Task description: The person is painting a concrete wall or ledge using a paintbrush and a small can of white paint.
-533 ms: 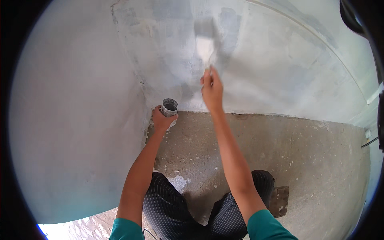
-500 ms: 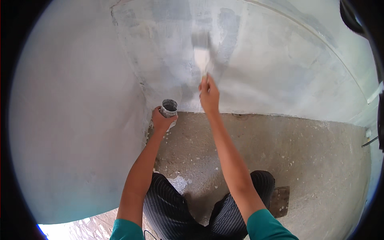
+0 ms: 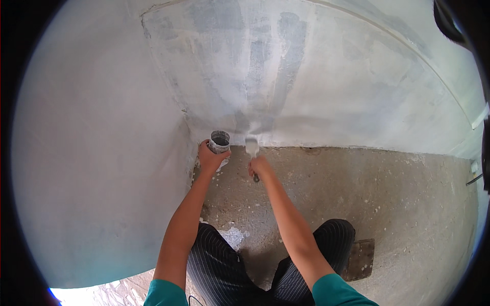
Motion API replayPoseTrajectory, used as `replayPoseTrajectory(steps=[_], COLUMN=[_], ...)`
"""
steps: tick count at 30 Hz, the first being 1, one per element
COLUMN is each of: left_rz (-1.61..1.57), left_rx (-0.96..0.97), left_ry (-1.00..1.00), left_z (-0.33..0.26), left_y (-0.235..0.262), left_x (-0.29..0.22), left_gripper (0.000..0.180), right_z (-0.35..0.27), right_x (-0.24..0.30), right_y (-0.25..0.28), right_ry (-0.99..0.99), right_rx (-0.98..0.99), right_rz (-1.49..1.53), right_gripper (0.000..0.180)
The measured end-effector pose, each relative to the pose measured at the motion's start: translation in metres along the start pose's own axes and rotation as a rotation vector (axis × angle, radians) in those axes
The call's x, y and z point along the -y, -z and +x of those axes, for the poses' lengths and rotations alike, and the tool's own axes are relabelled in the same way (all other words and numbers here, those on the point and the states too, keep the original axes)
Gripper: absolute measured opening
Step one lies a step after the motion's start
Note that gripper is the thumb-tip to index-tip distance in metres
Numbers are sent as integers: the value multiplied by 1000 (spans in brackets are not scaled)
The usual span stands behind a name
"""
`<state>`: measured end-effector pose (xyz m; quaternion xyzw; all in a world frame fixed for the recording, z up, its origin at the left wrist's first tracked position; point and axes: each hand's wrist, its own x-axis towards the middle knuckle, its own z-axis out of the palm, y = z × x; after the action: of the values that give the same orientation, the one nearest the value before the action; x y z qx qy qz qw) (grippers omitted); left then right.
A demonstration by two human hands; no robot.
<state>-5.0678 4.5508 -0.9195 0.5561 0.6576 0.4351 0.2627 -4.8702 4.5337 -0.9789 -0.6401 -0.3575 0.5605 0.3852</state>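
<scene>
A wide, flat paintbrush (image 3: 252,147) is gripped by its handle in my right hand (image 3: 260,167). Its bristle end is at the foot of the facing wall (image 3: 337,92), close to where wall and floor meet. Just left of it, my left hand (image 3: 210,159) is wrapped round a paint-smeared can (image 3: 220,142), held tilted near the corner. The can's dark inner wall shows through its open top; how much is in it I cannot tell. Darker, damp-looking grey streaks run down the wall above the brush.
A second wall (image 3: 102,153) rises close on my left. The concrete floor (image 3: 398,204) carries paint specks and a white splash (image 3: 233,237). Beside my right knee lies a speckled brown board (image 3: 360,260). A black cable (image 3: 474,179) sticks out at the far right.
My right hand has brought the paintbrush down from high on the wall to its base. The can in my left hand has barely shifted.
</scene>
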Motion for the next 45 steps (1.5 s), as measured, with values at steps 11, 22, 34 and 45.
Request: replayPoseTrajectory(steps=[11,22,34,45], left_rz=[4,27,13,55], left_rx=[-10,-37,-60,-58], left_ry=[40,16,1,-11], left_z=[3,3,5,-1], left_y=[25,26,31,25], left_x=[12,17,11,1], left_gripper=[94,94,91,95], right_z=[-191,-145,-47,-37], right_x=[304,272,64,23], right_y=[12,-6,-20,-24], right_ry=[444,830,256,-84], right_rx=[96,-34,-172,-41], right_rz=[120,263,269,45], right_gripper=[32,39,38,35])
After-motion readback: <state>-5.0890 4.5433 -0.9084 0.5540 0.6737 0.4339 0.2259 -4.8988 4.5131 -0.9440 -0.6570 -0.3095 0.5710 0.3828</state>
